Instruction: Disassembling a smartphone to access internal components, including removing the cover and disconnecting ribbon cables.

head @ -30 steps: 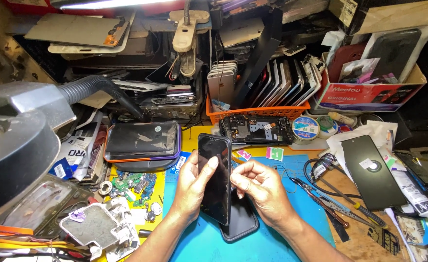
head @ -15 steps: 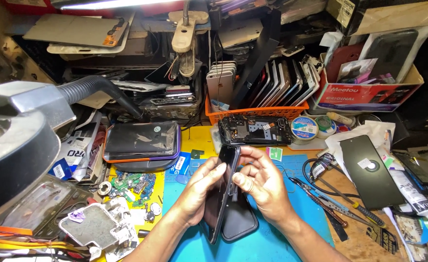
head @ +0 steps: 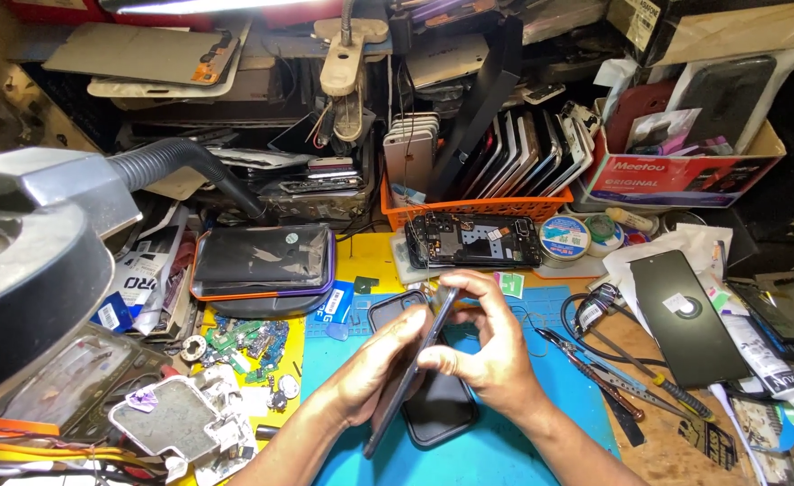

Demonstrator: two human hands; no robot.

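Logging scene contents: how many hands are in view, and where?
2. Left hand cradles the dark phone, held edge-on over the blue mat. Right hand grips the phone's upper edge from the right. No other person's hands show.

Left hand (head: 374, 369), right hand (head: 496, 355) grip edge-on phone (head: 412, 371) over blue mat (head: 505, 450).

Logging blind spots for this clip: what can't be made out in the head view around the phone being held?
- Phone screen: turned edge-on, so its face is unreadable.
- Left hand fingertips: hidden behind the phone.
- Dark panel on the blue mat: top covered by both hands; right hand overlaps it.
- Magnifier lamp: cut off by the left edge, blurred.
- Opened phone: parts too small to identify.
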